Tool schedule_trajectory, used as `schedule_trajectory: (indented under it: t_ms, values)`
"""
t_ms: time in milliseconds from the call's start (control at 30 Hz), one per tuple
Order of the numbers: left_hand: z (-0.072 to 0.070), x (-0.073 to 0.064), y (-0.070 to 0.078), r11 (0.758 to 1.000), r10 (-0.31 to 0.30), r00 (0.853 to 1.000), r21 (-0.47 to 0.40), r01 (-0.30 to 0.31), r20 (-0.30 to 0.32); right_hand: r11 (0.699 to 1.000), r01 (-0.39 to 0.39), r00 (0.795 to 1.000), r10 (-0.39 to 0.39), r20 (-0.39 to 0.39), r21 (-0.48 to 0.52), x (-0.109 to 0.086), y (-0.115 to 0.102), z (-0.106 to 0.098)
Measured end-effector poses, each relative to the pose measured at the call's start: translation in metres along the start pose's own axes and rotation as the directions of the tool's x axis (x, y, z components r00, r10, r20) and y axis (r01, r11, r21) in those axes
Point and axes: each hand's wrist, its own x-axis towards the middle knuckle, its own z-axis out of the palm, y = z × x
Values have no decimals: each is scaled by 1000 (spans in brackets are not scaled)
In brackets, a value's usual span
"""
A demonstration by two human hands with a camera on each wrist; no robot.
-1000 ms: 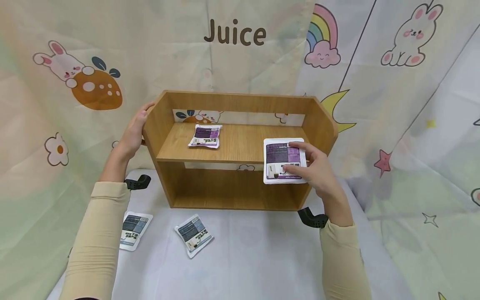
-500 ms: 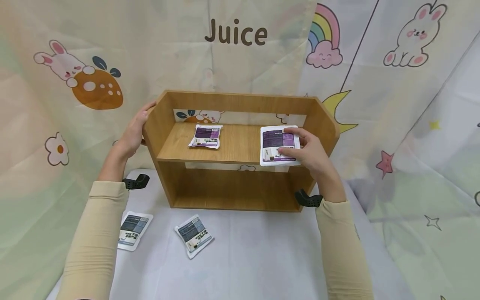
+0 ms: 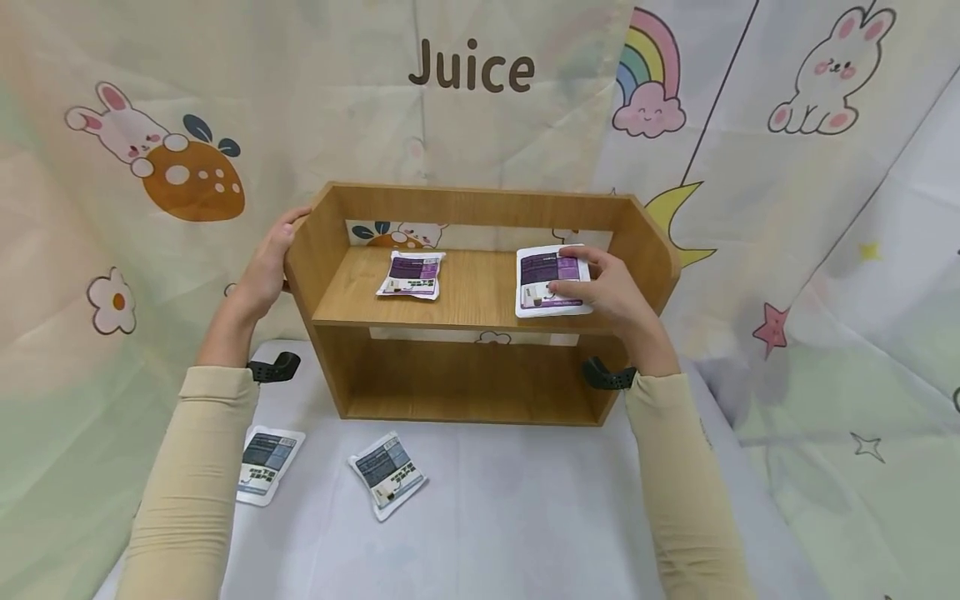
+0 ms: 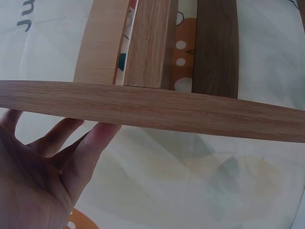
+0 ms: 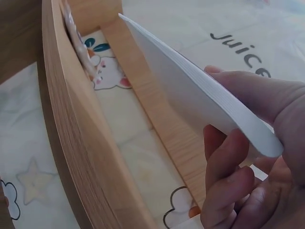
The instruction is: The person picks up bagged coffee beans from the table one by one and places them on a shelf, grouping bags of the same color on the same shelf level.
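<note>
My right hand (image 3: pixel 607 287) pinches a flat white pouch with a purple label (image 3: pixel 532 287) by its right side, just over the upper shelf. The right wrist view shows the plain white back of this pouch (image 5: pixel 186 95), with the thumb on one face and bent fingers behind. A second purple-labelled pouch (image 3: pixel 411 275) lies on the left of the upper shelf. My left hand (image 3: pixel 262 262) rests against the outer left side of the wooden two-tier rack (image 3: pixel 465 410). In the left wrist view, the left hand's fingertips (image 4: pixel 106 130) meet the side panel (image 4: pixel 214 117).
Two white pouches with grey-blue labels lie on the white-covered table (image 3: pixel 495 525): one pouch (image 3: pixel 388 477) in front of the rack, the other pouch (image 3: pixel 266 462) beside the left forearm. A printed cloth (image 3: pixel 337 100) hangs behind the rack.
My right hand has carried the purple-labelled pouch up and slightly left, from in front of the rack to over its upper shelf. The left hand has stayed at the rack's side.
</note>
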Motion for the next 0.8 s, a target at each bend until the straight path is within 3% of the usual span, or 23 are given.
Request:
schedule_trajectory:
  t_ms: [567, 800]
  values:
    - [4, -4, 6, 1000, 4, 1000, -11, -4, -3, 997, -60, 998, 60, 17, 45, 20, 13, 0]
    - [3, -1, -3, 1000, -5, 1000, 2, 5, -13, 995, -93, 996, 93, 4, 38, 28, 16, 0]
